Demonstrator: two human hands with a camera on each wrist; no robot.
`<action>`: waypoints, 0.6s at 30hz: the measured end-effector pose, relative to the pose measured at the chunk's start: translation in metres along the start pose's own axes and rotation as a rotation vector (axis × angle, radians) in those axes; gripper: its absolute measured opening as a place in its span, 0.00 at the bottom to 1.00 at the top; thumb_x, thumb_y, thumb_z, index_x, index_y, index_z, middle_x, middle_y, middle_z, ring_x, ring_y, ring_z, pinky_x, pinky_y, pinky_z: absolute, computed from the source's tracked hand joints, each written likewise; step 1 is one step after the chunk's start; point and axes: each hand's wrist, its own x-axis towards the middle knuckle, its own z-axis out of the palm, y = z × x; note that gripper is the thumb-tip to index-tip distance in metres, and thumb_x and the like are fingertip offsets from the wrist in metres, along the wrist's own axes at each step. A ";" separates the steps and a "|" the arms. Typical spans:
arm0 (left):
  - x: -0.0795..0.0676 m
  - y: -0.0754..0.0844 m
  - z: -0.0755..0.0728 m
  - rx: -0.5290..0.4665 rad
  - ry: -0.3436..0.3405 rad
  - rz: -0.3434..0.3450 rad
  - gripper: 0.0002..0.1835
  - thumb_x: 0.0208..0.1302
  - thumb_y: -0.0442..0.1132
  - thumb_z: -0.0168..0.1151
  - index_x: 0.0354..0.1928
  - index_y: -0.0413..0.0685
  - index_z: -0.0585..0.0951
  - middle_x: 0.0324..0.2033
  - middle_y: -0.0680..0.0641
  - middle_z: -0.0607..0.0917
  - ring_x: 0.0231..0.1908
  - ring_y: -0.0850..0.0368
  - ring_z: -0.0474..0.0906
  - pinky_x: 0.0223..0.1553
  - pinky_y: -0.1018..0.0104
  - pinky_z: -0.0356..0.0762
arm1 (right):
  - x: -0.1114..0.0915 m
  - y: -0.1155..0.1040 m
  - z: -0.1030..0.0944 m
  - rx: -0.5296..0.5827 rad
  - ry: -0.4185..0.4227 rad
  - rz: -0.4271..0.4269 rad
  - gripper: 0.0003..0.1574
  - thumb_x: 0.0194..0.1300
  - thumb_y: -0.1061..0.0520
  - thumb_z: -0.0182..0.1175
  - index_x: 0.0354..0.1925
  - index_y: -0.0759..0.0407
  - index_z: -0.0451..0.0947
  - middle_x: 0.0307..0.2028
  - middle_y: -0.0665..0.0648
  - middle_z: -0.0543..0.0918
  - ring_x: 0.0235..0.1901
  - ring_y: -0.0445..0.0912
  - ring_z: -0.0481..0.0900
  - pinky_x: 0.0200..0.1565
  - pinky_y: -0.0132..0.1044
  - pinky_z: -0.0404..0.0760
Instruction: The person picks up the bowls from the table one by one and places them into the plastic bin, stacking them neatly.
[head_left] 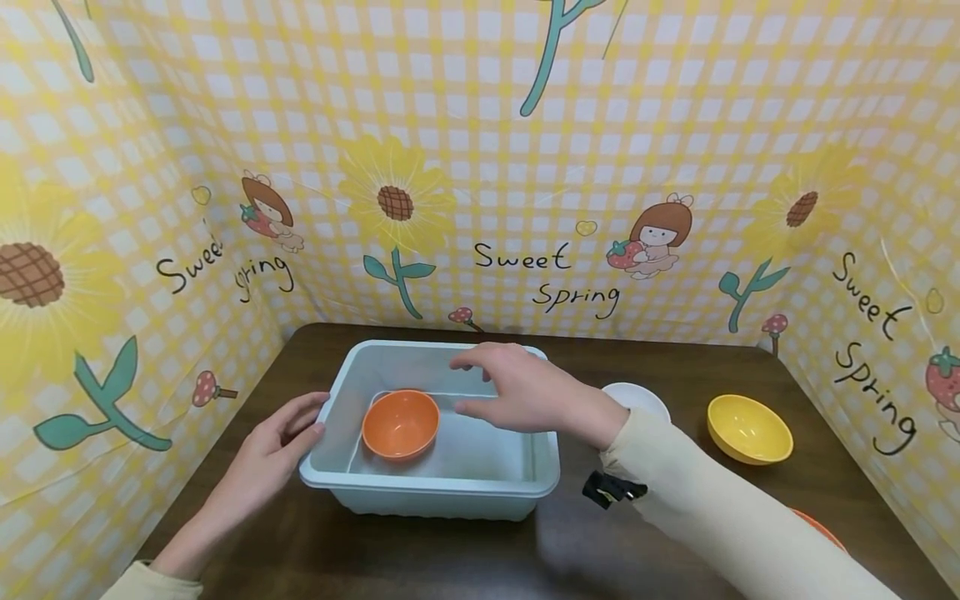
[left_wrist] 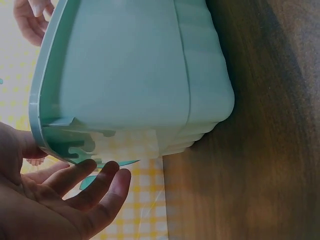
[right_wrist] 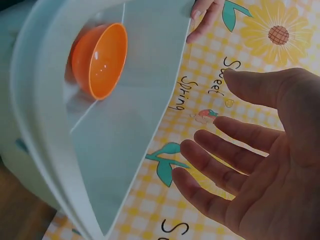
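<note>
A light blue-green plastic basin stands on the dark table, with an orange bowl inside at its left. Against the basin's left rim, my left hand touches with thumb and fingertips; the left wrist view shows its fingers loosely bent beside the outer wall. Over the basin's right part hovers my right hand, thumb and fingers spread apart and holding nothing. In the right wrist view its fingers are apart from both bowl and basin.
Right of the basin sits a white dish, partly behind my right forearm. A yellow bowl stands farther right. An orange rim shows behind the right sleeve. Patterned yellow checked cloth surrounds the table's back and sides.
</note>
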 end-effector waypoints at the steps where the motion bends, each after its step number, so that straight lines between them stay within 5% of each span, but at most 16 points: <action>1: 0.000 0.000 0.000 -0.003 -0.003 -0.002 0.26 0.82 0.38 0.56 0.74 0.36 0.69 0.64 0.32 0.81 0.58 0.54 0.81 0.45 0.72 0.80 | -0.002 0.001 -0.001 -0.001 0.009 0.001 0.32 0.71 0.48 0.70 0.68 0.56 0.78 0.62 0.52 0.83 0.51 0.46 0.82 0.52 0.41 0.81; 7: 0.000 0.001 -0.001 -0.013 -0.010 -0.018 0.27 0.82 0.40 0.56 0.76 0.37 0.68 0.65 0.32 0.80 0.62 0.40 0.78 0.45 0.72 0.80 | -0.017 0.005 -0.005 -0.005 0.038 0.001 0.31 0.72 0.48 0.70 0.68 0.56 0.78 0.62 0.52 0.83 0.52 0.46 0.82 0.51 0.42 0.81; 18: 0.000 0.000 -0.001 -0.007 -0.017 0.000 0.27 0.82 0.39 0.56 0.76 0.38 0.68 0.65 0.32 0.79 0.62 0.40 0.78 0.45 0.72 0.80 | -0.052 0.020 -0.009 0.012 0.137 0.011 0.29 0.71 0.50 0.71 0.66 0.56 0.79 0.59 0.51 0.84 0.47 0.45 0.81 0.45 0.41 0.81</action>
